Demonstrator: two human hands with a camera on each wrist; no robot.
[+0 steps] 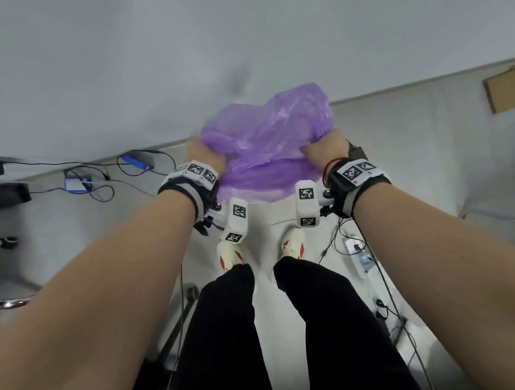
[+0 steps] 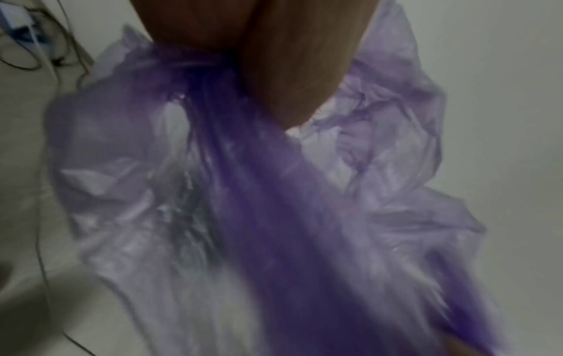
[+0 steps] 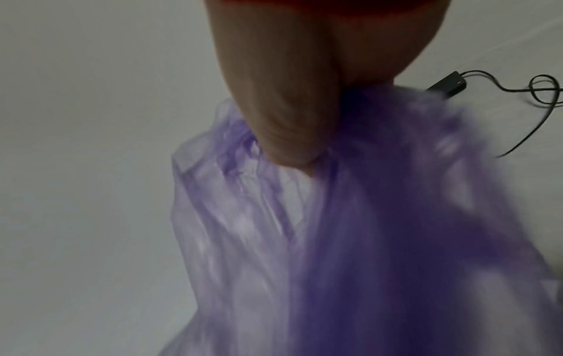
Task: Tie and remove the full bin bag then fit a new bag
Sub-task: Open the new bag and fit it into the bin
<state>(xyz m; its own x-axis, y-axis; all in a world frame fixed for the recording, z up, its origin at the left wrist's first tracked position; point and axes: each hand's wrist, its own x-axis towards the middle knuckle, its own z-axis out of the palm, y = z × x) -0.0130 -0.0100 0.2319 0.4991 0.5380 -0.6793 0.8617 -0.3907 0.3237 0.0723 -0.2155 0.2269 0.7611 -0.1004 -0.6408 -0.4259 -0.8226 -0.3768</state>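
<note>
A thin, see-through purple bin bag [image 1: 266,143] is held up in the air in front of me, billowing between both hands. My left hand [image 1: 204,156] grips a bunched part of its rim on the left; in the left wrist view the plastic [image 2: 243,192] streams out from under that fist [image 2: 292,72]. My right hand [image 1: 322,147] grips the rim on the right; in the right wrist view the bag [image 3: 335,240] hangs below the closed fist [image 3: 289,120]. No bin shows in any view.
I stand on a pale floor by a grey wall [image 1: 152,65]. Cables and a blue charger [image 1: 136,161] lie at the left, a power strip [image 1: 359,249] at the right. A cardboard sheet [image 1: 509,89] leans at far right. A chair base [image 1: 1,270] is at left.
</note>
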